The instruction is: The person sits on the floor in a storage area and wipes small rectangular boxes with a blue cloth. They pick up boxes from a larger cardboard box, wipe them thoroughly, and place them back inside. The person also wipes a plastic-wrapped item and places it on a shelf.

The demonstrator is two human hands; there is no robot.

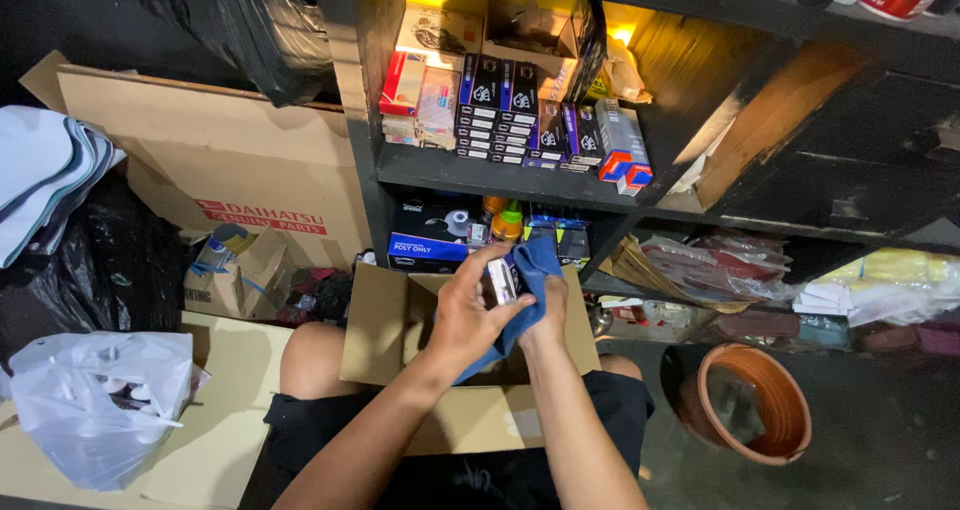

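My left hand grips a small box with a pale face, thumb and fingers wrapped around it. My right hand is behind it with a blue cloth draped over the fingers, pressed against the box. Both hands hover over an open brown cardboard box resting on my lap. Its inside is hidden by my arms.
A dark shelf unit ahead holds stacked small boxes and bottles. A large flattened carton leans at left. A white plastic bag lies lower left, an orange clay pot at right.
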